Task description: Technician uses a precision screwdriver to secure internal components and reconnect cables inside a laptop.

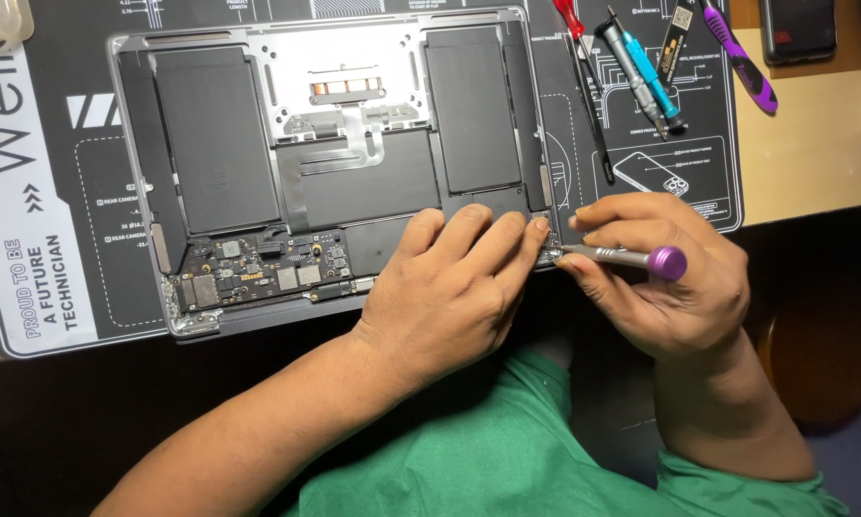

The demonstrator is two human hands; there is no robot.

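left hand (445,287) flat on opened laptop (330,172), dark battery cells exposed; right hand (665,278) pinching purple-capped screwdriver (626,257).

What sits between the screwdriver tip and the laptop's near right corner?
Nothing visible. The right hand holds the screwdriver with its tip at the laptop corner; the left hand fingers rest beside it.
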